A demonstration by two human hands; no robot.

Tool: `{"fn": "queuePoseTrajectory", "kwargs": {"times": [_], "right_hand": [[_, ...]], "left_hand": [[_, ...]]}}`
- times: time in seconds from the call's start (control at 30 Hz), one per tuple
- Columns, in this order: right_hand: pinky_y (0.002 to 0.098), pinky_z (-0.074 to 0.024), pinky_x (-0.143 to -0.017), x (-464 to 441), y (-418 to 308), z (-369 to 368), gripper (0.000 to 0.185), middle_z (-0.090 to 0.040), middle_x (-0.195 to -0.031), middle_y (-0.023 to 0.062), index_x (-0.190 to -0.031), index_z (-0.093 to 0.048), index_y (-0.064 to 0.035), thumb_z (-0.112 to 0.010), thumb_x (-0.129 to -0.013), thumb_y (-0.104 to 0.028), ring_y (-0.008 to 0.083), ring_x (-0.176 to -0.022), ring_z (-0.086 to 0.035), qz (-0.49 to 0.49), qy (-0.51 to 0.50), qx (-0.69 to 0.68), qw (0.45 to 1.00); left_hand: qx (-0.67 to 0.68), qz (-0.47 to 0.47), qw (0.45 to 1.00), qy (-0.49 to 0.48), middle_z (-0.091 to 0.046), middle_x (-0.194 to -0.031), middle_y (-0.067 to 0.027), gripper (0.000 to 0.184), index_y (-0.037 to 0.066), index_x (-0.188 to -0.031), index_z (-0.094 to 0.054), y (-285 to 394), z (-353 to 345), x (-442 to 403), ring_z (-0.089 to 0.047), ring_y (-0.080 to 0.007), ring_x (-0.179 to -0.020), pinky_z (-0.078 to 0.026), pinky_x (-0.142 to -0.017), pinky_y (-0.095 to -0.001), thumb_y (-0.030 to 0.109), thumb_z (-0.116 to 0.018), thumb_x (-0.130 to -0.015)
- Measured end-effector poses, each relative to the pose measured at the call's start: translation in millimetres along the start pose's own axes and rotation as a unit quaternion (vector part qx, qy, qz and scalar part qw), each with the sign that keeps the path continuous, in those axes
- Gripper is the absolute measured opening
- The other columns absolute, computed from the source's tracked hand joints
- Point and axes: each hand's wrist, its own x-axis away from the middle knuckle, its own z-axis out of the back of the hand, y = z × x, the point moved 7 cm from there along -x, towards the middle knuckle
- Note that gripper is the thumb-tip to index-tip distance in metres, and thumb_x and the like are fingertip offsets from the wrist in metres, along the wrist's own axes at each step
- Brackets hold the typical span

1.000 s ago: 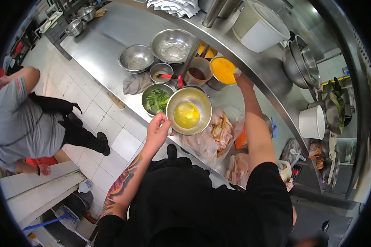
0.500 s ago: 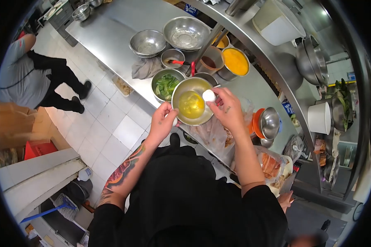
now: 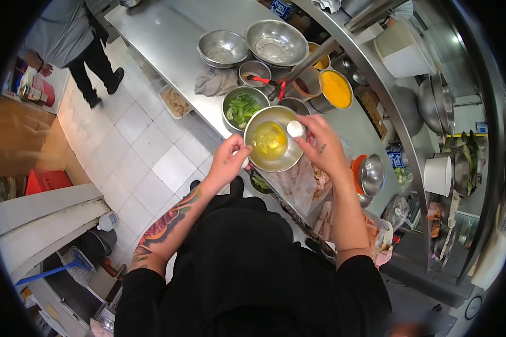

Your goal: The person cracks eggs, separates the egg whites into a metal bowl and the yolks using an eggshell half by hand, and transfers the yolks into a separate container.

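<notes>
A metal bowl (image 3: 274, 163) with cracked raw eggs (image 3: 269, 140) in it sits at the counter's front edge, yolks showing in clear egg white. My right hand (image 3: 324, 147) is closed on a white eggshell (image 3: 296, 129) over the bowl's right side. At the left rim my left hand (image 3: 229, 163) is also closed, fingers pinched around a white piece of eggshell (image 3: 245, 162), mostly hidden by the fingers. Just behind the bowl stands another metal bowl of green leaves (image 3: 243, 109).
Metal bowls (image 3: 222, 48), a grey cloth (image 3: 216, 82), a red-handled brush (image 3: 258, 79) and a pot of yellow liquid (image 3: 337, 91) stand farther back. Plastic-bagged meat (image 3: 298, 185) lies to the right. An overhead shelf (image 3: 371, 73) runs along the right. Another person (image 3: 76, 45) is at far left.
My view has shifted, so the counter things appear farther right. Both hands stay at the bowl with the shells. The person at left has moved farther back; a hand at lower right is out of view.
</notes>
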Motion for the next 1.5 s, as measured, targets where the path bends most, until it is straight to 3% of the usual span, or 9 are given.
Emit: {"fn": "queuePoseTrajectory", "kwargs": {"times": [0.13, 0.23, 0.33, 0.47, 0.53, 0.63, 0.97, 1.03, 1.5], "right_hand": [[0.0412, -0.0543, -0.081, -10, -30, 4, 0.041, -0.065, -0.116, 0.0078, -0.122, -0.064, -0.0075, -0.068, -0.082, -0.001, 0.0311, -0.105, -0.066, 0.146, -0.032, 0.095, 0.984], [0.0399, -0.0555, -0.081, -16, -41, -10, 0.039, -0.064, -0.115, 0.0062, -0.119, -0.065, -0.0092, -0.064, -0.081, -0.001, 0.0289, -0.103, -0.066, 0.234, -0.074, 0.19, 0.951], [0.0384, -0.0575, -0.083, -18, -40, -31, 0.037, -0.065, -0.121, 0.0058, -0.118, -0.067, -0.0091, -0.063, -0.082, -0.001, 0.0268, -0.104, -0.067, 0.259, -0.176, 0.232, 0.921], [0.0379, -0.0573, -0.081, -23, -34, -47, 0.037, -0.065, -0.121, 0.0045, -0.118, -0.067, -0.0098, -0.062, -0.082, -0.004, 0.0247, -0.103, -0.067, 0.301, -0.192, 0.244, 0.901], [0.0365, -0.0574, -0.08, -26, -38, -49, 0.032, -0.063, -0.113, 0.0031, -0.114, -0.066, -0.01, -0.064, -0.082, -0.012, 0.022, -0.103, -0.065, 0.35, -0.167, 0.241, 0.89], [0.0361, -0.0575, -0.08, -26, -37, -56, 0.031, -0.063, -0.118, 0.0027, -0.113, -0.066, -0.0103, -0.064, -0.082, -0.012, 0.0218, -0.103, -0.065, 0.386, -0.159, 0.245, 0.875], [0.0346, -0.055, -0.081, -33, -39, -60, 0.027, -0.065, -0.119, 0.0011, -0.109, -0.067, -0.0121, -0.064, -0.082, -0.013, 0.019, -0.103, -0.064, 0.418, -0.181, 0.279, 0.845], [0.033, -0.0534, -0.08, -34, -41, -59, 0.033, -0.065, -0.121, 0.0, -0.115, -0.069, -0.0154, -0.062, -0.083, -0.01, 0.0194, -0.099, -0.064, 0.42, -0.161, 0.288, 0.845], [0.0352, -0.054, -0.083, -37, -34, -58, 0.034, -0.064, -0.115, 0.0011, -0.113, -0.071, -0.013, -0.064, -0.08, -0.008, 0.0201, -0.104, -0.062, 0.401, -0.195, 0.283, 0.849]], "left_hand": [[-0.015, 0.031, 0.998, -0.054, -0.063, -0.088, -0.0039, 0.016, 0.005, -0.09, -0.051, 4, 6, -6, -0.063, -0.0093, -0.073, -0.057, -0.058, -0.0274, 0.011, -0.062, -0.1], [-0.046, 0.042, 0.996, -0.072, -0.062, -0.088, -0.0039, 0.016, 0.005, -0.09, -0.052, 14, 8, -7, -0.064, -0.01, -0.073, -0.058, -0.058, -0.0286, 0.012, -0.063, -0.099], [-0.063, 0.073, 0.993, -0.075, -0.062, -0.087, -0.0044, 0.016, 0.005, -0.09, -0.052, 20, 9, -5, -0.064, -0.0107, -0.072, -0.057, -0.058, -0.0288, 0.014, -0.063, -0.098], [-0.085, 0.074, 0.99, -0.085, -0.063, -0.087, -0.0039, 0.013, 0.005, -0.093, -0.055, 27, 10, -3, -0.064, -0.0108, -0.073, -0.055, -0.059, -0.0278, 0.014, -0.06, -0.1], [-0.086, 0.075, 0.99, -0.087, -0.064, -0.083, -0.004, 0.014, 0.005, -0.091, -0.054, 29, 11, -3, -0.064, -0.0109, -0.069, -0.054, -0.059, -0.0273, 0.014, -0.06, -0.1], [-0.074, 0.102, 0.988, -0.088, -0.065, -0.079, -0.004, 0.014, 0.006, -0.09, -0.053, 35, 10, -1, -0.064, -0.0112, -0.065, -0.054, -0.058, -0.027, 0.013, -0.059, -0.1], [-0.074, 0.108, 0.988, -0.08, -0.066, -0.077, -0.0041, 0.016, 0.006, -0.089, -0.055, 49, 16, -5, -0.069, -0.0128, -0.063, -0.053, -0.052, -0.027, 0.017, -0.061, -0.099], [-0.073, 0.102, 0.989, -0.079, -0.065, -0.076, -0.0038, 0.016, 0.006, -0.088, -0.055, 54, 17, -5, -0.069, -0.0127, -0.063, -0.053, -0.052, -0.0271, 0.017, -0.061, -0.099], [-0.086, 0.118, 0.988, -0.057, -0.066, -0.076, -0.0035, 0.018, 0.009, -0.086, -0.055, 57, 22, -10, -0.068, -0.0117, -0.062, -0.055, -0.054, -0.0265, 0.019, -0.063, -0.098]]}}
